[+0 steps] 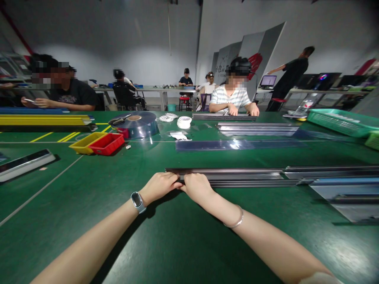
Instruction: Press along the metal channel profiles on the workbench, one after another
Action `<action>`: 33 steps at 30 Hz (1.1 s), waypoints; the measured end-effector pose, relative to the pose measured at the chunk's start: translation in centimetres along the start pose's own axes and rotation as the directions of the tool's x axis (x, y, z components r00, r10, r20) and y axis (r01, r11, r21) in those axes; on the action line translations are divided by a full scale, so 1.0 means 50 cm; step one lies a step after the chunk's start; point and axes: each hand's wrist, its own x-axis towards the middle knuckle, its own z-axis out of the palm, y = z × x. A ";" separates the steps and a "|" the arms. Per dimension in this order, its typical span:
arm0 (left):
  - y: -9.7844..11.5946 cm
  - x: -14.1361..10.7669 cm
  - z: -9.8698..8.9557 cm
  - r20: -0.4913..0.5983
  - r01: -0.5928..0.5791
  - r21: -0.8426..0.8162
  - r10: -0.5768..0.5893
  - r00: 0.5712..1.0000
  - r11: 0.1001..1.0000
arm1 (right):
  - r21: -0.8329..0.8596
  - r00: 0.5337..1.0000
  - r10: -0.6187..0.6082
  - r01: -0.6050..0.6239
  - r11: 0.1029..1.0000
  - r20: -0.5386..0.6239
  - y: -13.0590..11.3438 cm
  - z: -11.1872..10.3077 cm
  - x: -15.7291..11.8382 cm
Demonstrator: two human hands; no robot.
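A long dark metal profile with shiny ridges lies lengthwise across the green table in front of me. At its left end, my left hand is closed on the profile, with a band-style watch on the wrist. Close beside it, my right hand also grips the profile, its fingers curled over the far edge. The thumbs nearly meet at the near edge. My fingers hide the part of the profile beneath them, and I cannot make out anything small between them.
More profiles lie at the right. Beyond is a clear plastic strip. Yellow and red trays, a film roll with scissors, white rings and a green basket stand farther back. A co-worker handles profiles opposite.
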 end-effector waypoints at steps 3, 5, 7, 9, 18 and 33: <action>0.007 0.001 0.003 -0.009 0.007 -0.002 -0.007 1.000 1.000 | -0.018 0.999 -0.018 0.019 1.000 0.040 0.002 -0.009 -0.001; 0.011 0.001 0.004 -0.013 0.013 -0.005 -0.013 1.000 1.000 | -0.027 0.998 -0.027 0.028 0.999 0.061 0.004 -0.013 0.000; 0.015 0.002 0.005 -0.015 0.018 -0.007 -0.018 1.000 1.000 | -0.035 0.997 -0.025 0.028 0.999 0.077 0.005 -0.017 0.001; 0.022 0.003 0.006 -0.019 0.025 -0.010 -0.025 1.000 1.000 | -0.044 0.995 -0.020 0.024 0.999 0.096 0.005 -0.021 0.000; 0.057 0.010 0.013 -0.018 0.046 -0.026 -0.046 0.999 0.999 | -0.062 0.973 -0.014 0.028 0.998 0.229 0.017 -0.045 -0.004; 0.065 0.011 0.012 -0.021 0.066 -0.021 -0.066 0.998 0.998 | -0.064 0.955 -0.020 0.041 0.997 0.295 0.019 -0.053 0.001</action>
